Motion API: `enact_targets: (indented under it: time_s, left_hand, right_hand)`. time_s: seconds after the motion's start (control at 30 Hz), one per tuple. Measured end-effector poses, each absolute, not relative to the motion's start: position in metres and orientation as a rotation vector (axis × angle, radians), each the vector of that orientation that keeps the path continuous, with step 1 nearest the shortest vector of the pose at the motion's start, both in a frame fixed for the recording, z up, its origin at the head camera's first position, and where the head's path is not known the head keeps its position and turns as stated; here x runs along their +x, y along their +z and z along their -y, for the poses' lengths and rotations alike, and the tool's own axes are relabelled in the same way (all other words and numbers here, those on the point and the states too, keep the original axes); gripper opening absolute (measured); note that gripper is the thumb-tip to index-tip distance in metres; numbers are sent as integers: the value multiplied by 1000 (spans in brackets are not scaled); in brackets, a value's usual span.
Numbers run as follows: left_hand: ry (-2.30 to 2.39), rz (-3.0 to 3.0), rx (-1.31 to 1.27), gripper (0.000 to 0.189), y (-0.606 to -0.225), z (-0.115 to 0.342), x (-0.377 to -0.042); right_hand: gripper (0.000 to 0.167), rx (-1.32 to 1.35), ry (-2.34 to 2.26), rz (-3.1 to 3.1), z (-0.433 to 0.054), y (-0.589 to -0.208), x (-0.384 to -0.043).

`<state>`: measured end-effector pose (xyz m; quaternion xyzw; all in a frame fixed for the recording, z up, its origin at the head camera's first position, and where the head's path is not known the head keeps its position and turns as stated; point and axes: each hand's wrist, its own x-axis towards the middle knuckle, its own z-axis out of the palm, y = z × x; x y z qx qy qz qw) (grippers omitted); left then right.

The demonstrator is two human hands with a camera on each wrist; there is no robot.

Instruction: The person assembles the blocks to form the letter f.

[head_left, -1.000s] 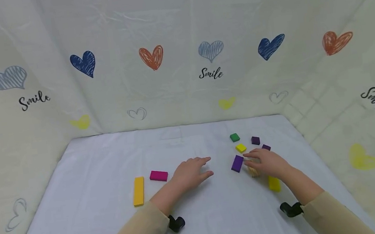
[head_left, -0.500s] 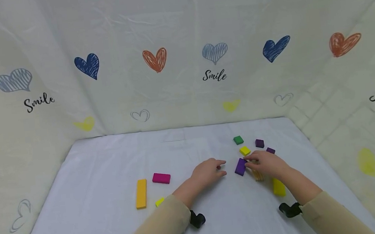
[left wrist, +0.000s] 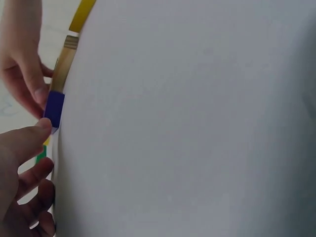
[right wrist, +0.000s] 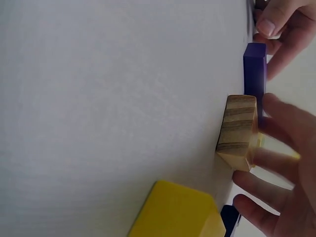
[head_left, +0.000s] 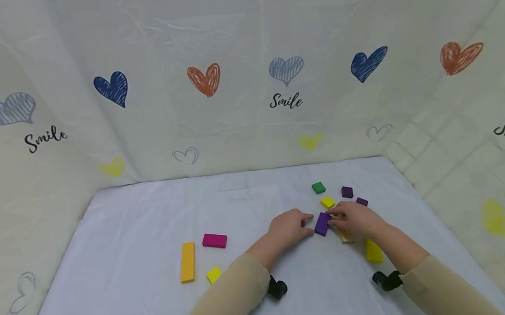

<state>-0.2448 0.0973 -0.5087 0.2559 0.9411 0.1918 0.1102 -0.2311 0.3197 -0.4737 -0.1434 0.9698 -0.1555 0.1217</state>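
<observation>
A purple block (head_left: 322,224) lies flat on the white cloth between my two hands. My left hand (head_left: 289,227) is close to its left side, thumb and forefinger apart; in the left wrist view the thumb overlaps the block's end. At the block's right side, the thumb and forefinger of my right hand (head_left: 356,217) are at its edge; whether they press it is unclear. Partly beneath the right hand lies a striped wooden block (right wrist: 238,123). A yellow block (head_left: 374,251) sits by the right wrist. Neither hand is lifting anything.
Beyond the hands lie a green block (head_left: 318,188), a small yellow block (head_left: 328,202) and two dark purple blocks (head_left: 347,192). At left are an orange block (head_left: 187,262), a magenta block (head_left: 214,240) and a yellow block (head_left: 214,274) beside the left sleeve. Printed cloth (head_left: 249,127) walls the back.
My left hand has moved right, up to the purple block, uncovering a yellow block near its sleeve. The right hand has closed in slightly on the purple block, which stays in place.
</observation>
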Motion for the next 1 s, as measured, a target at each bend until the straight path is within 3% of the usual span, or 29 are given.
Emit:
enact_targets:
  time_s: [1.0]
  left_hand:
    - [681, -2746, 814, 45, -508, -105, -245]
  right_hand:
    - [37, -326, -532, -2808, -312, -466, -230]
